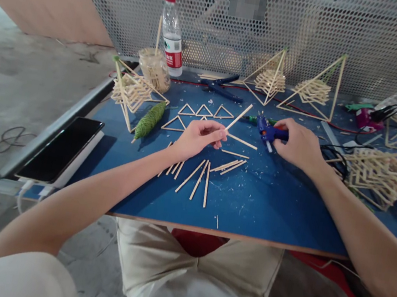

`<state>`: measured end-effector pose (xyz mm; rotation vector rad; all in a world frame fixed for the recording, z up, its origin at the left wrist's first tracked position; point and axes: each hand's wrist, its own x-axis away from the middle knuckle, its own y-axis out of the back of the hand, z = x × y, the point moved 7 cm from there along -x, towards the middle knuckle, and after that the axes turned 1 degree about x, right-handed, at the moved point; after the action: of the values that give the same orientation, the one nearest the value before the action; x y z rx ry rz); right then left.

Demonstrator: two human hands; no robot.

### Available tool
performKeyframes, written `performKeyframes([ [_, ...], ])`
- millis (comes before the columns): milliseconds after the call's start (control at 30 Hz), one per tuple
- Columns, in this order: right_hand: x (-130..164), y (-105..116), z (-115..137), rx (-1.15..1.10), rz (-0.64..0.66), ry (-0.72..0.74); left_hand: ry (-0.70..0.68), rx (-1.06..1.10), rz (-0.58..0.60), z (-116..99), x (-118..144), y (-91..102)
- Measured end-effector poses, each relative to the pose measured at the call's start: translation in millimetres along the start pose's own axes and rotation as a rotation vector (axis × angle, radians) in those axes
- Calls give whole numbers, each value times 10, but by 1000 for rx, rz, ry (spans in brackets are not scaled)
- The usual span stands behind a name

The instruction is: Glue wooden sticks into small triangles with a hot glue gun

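Observation:
My left hand (203,138) pinches wooden sticks (239,117); one points up and away, and another (243,141) reaches right from beside the fingertips, though I cannot tell if it is held too. My right hand (296,144) is closed round the handle of a blue glue gun (265,129), which lies low over the table. Beyond my left hand lie small stick triangles (203,111) in a row, with a larger triangle (174,123) nearer. Several loose sticks (198,181) are spread on the blue table (250,203) in front of me.
Stick pyramids (271,79) stand along the mesh panel (203,27), by blue pliers (223,89). At left are a water bottle (172,43), a jar of sticks (154,70), green twine (150,120) and a phone (65,146) on a cabled white block. Cables (337,156) run right of my hand.

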<state>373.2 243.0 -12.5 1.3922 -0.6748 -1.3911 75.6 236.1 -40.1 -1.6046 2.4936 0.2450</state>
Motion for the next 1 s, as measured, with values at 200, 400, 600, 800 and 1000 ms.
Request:
performKeyframes([
  [200,52,161,11,-322,-179,-139,17,1,-3,-5,6,5],
  [400,131,255,100,-734,-232,-114,12,8,24,-11,4,-11],
  [600,168,194,228,-975,-30,-12,16,-12,68,-17,6,-26],
  [800,176,122,184,-1022,-14,13,20,-33,78,-82,27,-50],
  [1000,184,134,198,-1022,-20,-23,12,-54,87,-106,33,-56],
])
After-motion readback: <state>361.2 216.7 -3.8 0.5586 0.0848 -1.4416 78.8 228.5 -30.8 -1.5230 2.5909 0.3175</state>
